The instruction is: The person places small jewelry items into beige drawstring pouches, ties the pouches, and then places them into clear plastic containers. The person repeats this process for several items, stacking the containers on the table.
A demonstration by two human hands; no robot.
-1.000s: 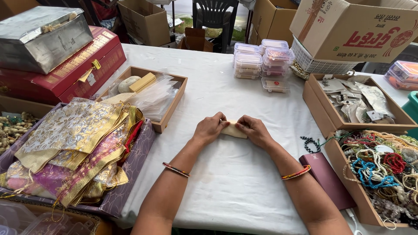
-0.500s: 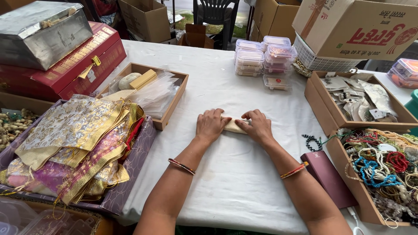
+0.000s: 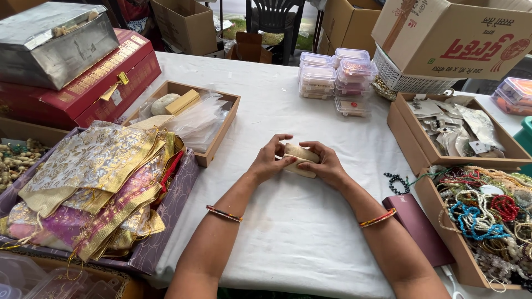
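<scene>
Hands pinch beige pouch, long axis left-right.

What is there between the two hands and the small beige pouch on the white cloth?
Nothing visible. The left hand and the right hand both grip the beige pouch directly, above a bare part of the white cloth.

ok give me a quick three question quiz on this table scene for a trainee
1. True or false: both hands grip the small beige pouch on the white tablecloth.
2. What lies nearest the right hand? A) black bead bracelet B) metal box C) plastic chair
3. Fill in: the stacked clear plastic containers sit at the table's ___ edge from the wearer.

Key: 1 true, the left hand holds it too. 2 A. 3 far.
</scene>
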